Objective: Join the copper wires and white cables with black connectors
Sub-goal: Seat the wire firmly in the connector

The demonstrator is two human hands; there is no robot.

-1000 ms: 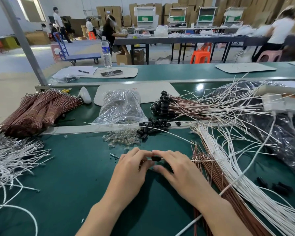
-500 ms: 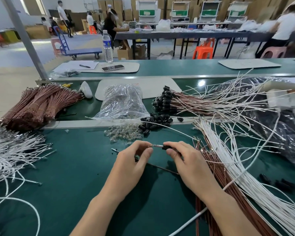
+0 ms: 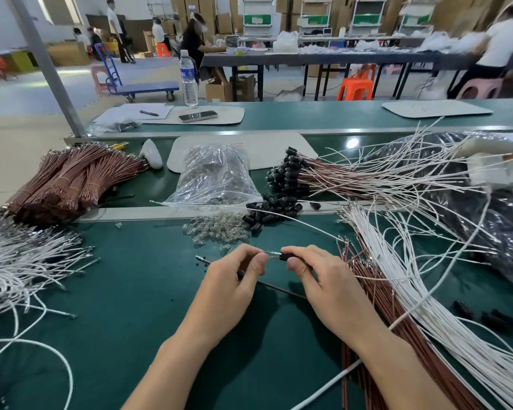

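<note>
My right hand (image 3: 326, 279) pinches a small black connector (image 3: 285, 256) between thumb and forefinger over the green bench (image 3: 131, 306). My left hand (image 3: 234, 279) pinches a thin wire end with a metal terminal (image 3: 270, 253) just left of the connector, its tip at the connector's mouth. A dark wire (image 3: 276, 287) trails on the bench under both hands. Loose white cables (image 3: 421, 291) and copper wires (image 3: 376, 291) fan out on my right. A heap of black connectors (image 3: 267, 213) lies beyond my hands.
Bundled copper wires (image 3: 68, 182) and white cables (image 3: 21, 261) lie at left. A clear bag (image 3: 214, 176) and small glass bulbs (image 3: 216, 229) sit behind the hands. Finished wires with connectors (image 3: 290, 173) lie at back right, beside a black plastic bag (image 3: 492, 220).
Both hands have lifted slightly off the bench and drawn apart, exposing the wire's metal terminal between the left fingers and the black connector in the right.
</note>
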